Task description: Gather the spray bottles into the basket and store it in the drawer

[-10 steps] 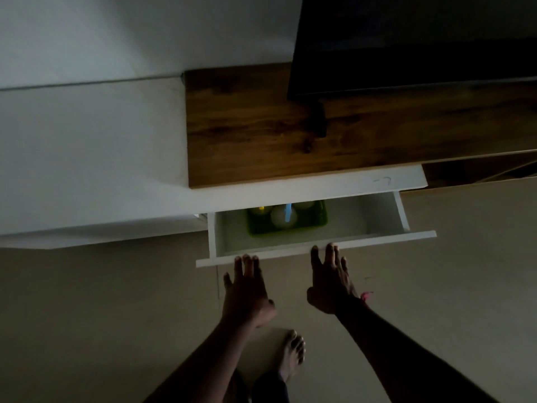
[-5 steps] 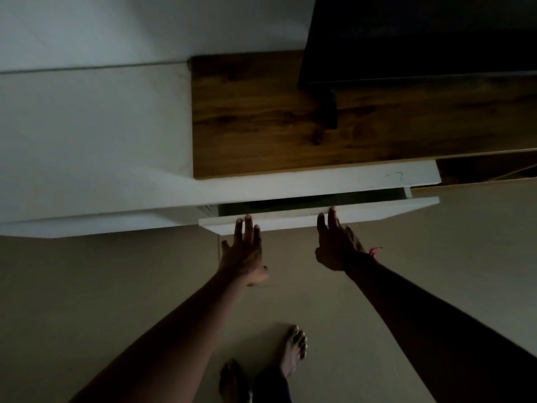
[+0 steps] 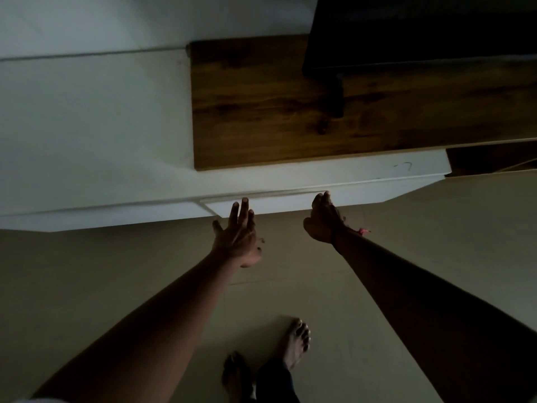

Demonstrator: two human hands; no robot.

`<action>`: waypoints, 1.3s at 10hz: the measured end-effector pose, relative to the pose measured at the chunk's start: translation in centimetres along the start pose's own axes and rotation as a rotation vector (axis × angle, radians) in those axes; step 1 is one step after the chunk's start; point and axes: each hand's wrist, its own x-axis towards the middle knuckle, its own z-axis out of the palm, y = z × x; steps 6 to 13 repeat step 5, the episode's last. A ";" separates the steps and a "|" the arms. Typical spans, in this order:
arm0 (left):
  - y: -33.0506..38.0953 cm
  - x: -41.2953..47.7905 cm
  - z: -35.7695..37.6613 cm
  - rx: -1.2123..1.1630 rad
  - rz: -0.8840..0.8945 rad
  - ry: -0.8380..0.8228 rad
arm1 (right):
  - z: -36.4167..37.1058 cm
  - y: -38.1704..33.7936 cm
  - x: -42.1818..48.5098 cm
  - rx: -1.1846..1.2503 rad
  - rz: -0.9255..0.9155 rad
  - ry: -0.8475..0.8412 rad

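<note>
the floor (image 3: 436,257) fills the lower half of the view, pale and bare, dim in low light. above it runs a long white cabinet (image 3: 87,126), its flat top spreading across the left side. a dark wooden panel (image 3: 261,112) lies on the cabinet top to the right of centre, and a large black screen (image 3: 421,30) stands over the panel's far right part, with a short dark foot reaching down onto the wood.

the drawer (image 3: 279,202) sits flush in the cabinet's front, its white face level with the faces beside it, only a thin seam marking its upper edge. the basket and the spray bottles are not visible; with the drawer closed, its inside is hidden.

both arms reach forward from the bottom of the frame. the left hand (image 3: 238,237) is flat and extended, fingers (image 3: 245,210) straight and slightly spread, their tips on the drawer face near its left end, holding nothing. the right hand (image 3: 324,221) is more curled, fingers bunched close together, the tips at the drawer's upper edge near its right end; it grips nothing. a pink band (image 3: 361,230) circles the right wrist.

two bare feet (image 3: 293,344) stand on the floor below, between the arms.
</note>
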 end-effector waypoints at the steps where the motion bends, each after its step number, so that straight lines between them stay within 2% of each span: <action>1: -0.3 0.0 -0.3 0.031 -0.003 0.007 | 0.0 0.3 0.2 -0.046 -0.017 -0.017; 3: -0.1 -0.4 -0.9 0.025 -0.017 -0.024 | -0.4 1.6 0.0 -0.117 -0.045 -0.021; 5: -1.2 -1.3 -3.1 0.015 0.094 -0.059 | -1.1 2.0 -0.5 -0.152 -0.113 -0.015; 13: -1.2 -1.3 -3.1 0.015 0.094 -0.059 | -1.1 2.0 -0.5 -0.152 -0.113 -0.015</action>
